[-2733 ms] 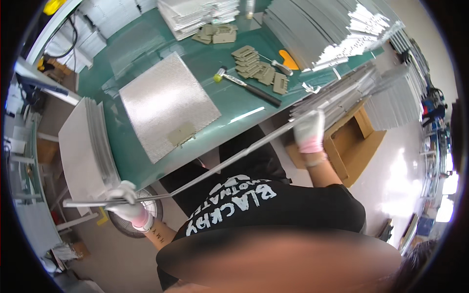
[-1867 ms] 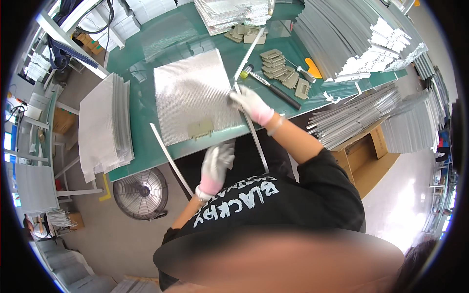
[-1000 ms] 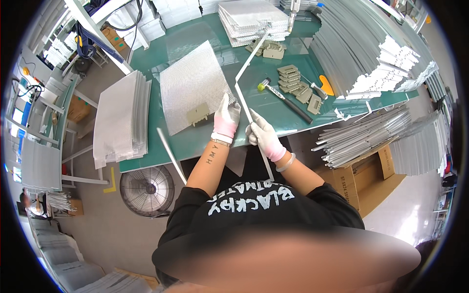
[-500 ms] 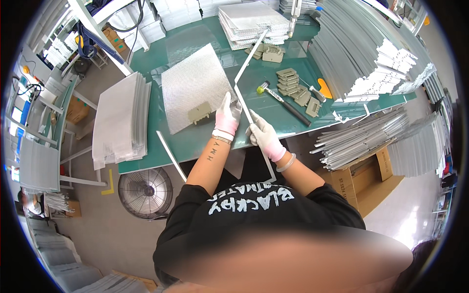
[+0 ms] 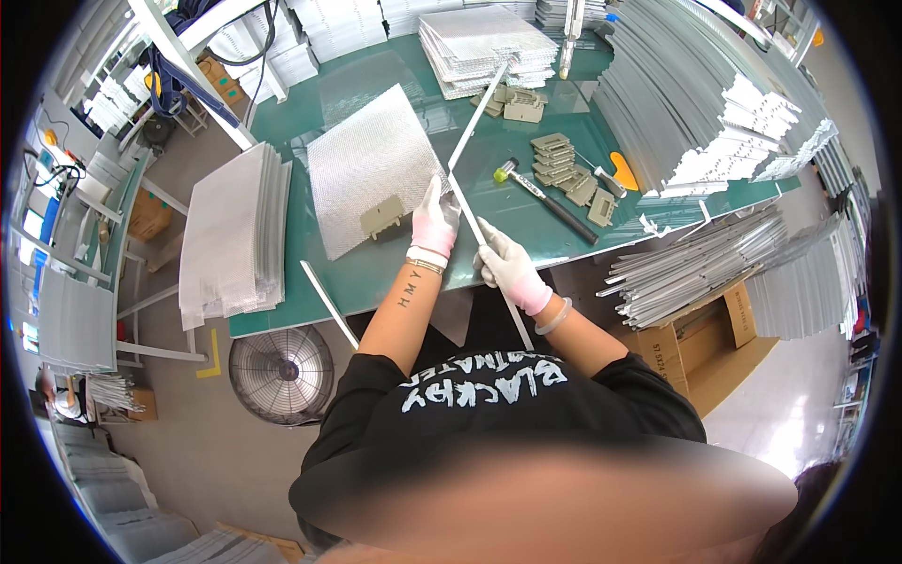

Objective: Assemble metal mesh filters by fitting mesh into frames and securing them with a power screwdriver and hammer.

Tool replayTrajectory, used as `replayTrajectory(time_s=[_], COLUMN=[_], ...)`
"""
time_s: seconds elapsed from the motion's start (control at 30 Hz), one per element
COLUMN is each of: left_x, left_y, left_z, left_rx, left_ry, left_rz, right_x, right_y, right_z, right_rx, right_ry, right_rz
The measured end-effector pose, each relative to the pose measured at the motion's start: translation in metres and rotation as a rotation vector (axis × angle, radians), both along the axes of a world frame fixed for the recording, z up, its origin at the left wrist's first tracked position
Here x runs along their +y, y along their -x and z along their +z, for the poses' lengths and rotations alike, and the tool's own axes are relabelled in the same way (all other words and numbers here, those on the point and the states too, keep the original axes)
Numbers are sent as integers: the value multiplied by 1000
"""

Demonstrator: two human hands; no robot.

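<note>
My left hand [image 5: 435,224], in a white and pink glove, is closed at the right edge of a silver mesh sheet [image 5: 362,141], thumb on top. A tan flat clip-like piece [image 5: 381,217] lies on the sheet's lower part. My right hand [image 5: 512,271], gloved alike, is wrapped round a thin white metal frame strip [image 5: 465,209]. This strip bends beside my left fingers, and its upper length [image 5: 479,117] slants away over the table. The near end runs down past the table edge towards my shirt. Another white strip [image 5: 329,305] sticks out over the edge at the left.
A hammer [image 5: 550,205], a screwdriver [image 5: 611,181] and several tan pieces [image 5: 554,160] lie at the right. Mesh sheets are stacked left [image 5: 230,230] and at the back [image 5: 484,42]. Tall grey strips [image 5: 667,103] line the right. Below stand a fan [image 5: 282,374] and a cardboard box [image 5: 714,352].
The mesh sheet and my left hand have shifted very slightly left. The strip's near end has moved a little, and its bent corner by my shirt no longer shows.
</note>
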State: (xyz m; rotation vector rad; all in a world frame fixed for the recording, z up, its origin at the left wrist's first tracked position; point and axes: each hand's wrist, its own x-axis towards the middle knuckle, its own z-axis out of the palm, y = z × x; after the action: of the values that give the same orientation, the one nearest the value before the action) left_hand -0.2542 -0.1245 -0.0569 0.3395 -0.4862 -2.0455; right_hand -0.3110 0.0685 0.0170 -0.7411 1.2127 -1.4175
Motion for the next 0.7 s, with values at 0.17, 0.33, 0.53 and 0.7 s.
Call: replayTrajectory(time_s=[0.17,0.33,0.53,0.7], left_x=[-20,-10,7,52], left_y=[-12,-1,-10,-18], left_z=[-25,-8,-14,25], left_rx=[-131,94,-907,-1], left_ry=[271,-60,1024,127], left_rz=[82,-110,332,-275], right_x=[0,0,-33,-88], right_y=[-8,-2,15,42], right_z=[-1,-9,13,9], right_rx=[-90,-107,107,406], right_ry=[20,11,17,63], right_rz=[40,3,13,10])
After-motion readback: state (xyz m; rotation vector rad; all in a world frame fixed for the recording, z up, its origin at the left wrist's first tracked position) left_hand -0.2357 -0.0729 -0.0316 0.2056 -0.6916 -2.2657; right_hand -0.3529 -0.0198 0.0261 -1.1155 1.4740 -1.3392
